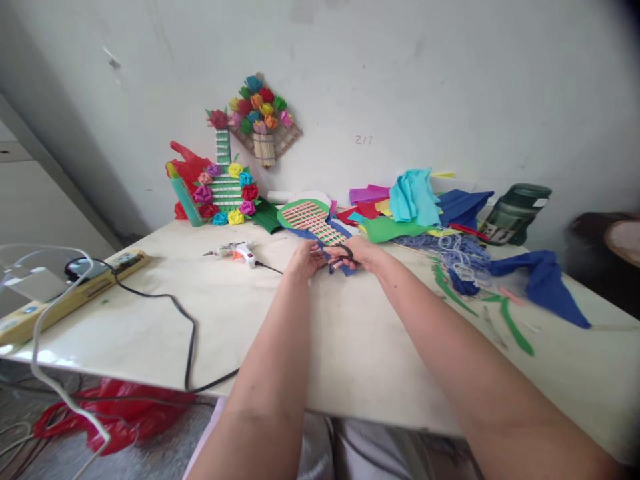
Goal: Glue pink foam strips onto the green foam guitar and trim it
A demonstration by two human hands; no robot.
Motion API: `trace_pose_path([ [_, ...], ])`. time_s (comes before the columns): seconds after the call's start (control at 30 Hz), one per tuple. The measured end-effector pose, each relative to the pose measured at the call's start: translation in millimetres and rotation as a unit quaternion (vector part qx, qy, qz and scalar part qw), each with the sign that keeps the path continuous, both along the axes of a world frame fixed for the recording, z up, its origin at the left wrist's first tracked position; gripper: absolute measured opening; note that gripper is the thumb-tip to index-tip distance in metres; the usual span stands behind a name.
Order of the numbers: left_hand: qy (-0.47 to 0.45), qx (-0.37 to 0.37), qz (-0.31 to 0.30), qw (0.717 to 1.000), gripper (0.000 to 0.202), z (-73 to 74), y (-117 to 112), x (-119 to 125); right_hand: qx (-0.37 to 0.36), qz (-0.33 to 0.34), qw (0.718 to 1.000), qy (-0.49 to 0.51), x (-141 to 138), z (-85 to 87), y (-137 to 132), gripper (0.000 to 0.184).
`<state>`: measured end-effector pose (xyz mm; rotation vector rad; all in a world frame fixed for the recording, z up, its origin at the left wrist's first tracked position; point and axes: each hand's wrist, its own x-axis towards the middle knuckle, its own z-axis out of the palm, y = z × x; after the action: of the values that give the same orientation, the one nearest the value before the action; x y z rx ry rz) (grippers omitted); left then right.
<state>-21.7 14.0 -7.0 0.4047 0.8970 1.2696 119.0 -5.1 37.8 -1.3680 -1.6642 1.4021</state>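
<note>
Black-handled scissors (343,251) are in my right hand (361,253), with its fingers round the loops. My left hand (311,259) is closed on a piece of blue crepe paper (342,268) just left of the scissors. Their blades are hidden among the fingers and paper. Right behind both hands lies a green guitar-shaped piece (310,220) covered with crossing pinkish sticks, with more blue paper around its lower edge.
A glue gun (243,253) lies to the left, its cord running rightward. A flower-decked guitar craft (227,180) and a glue bottle (184,193) stand behind. Coloured papers (413,197), tangled yarn (457,253) and a dark green bottle (517,213) are right. A power strip (100,283) lies left.
</note>
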Motion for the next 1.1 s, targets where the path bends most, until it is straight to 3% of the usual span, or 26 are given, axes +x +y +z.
trace_pose_path([
  [0.13, 0.055, 0.004, 0.044, 0.997, 0.005, 1.7, 1.2, 0.5, 0.01, 0.018, 1.0, -0.008, 5.8, -7.9, 4.1, 0.031],
  [0.43, 0.085, 0.009, 0.061, 0.994, 0.018, -2.3, 1.4, 5.0, 0.001, 0.025, 1.0, 0.0, 10.2, -7.4, -2.3, 0.033],
  [0.63, 0.059, -0.001, 0.045, 0.997, 0.019, 1.4, -1.8, 4.8, -0.047, 0.053, 0.997, 0.023, 17.2, 2.0, 2.2, 0.038],
  [0.8, 0.057, -0.019, 0.03, 0.998, 0.019, 8.9, -7.0, 5.0, -0.085, 0.064, 0.994, -0.013, 20.4, 13.2, 10.9, 0.041],
  [1.1, 0.043, -0.016, 0.016, 0.999, 0.018, 11.5, -10.7, 3.6, -0.13, 0.086, 0.987, -0.032, 11.4, 20.2, 20.5, 0.045],
])
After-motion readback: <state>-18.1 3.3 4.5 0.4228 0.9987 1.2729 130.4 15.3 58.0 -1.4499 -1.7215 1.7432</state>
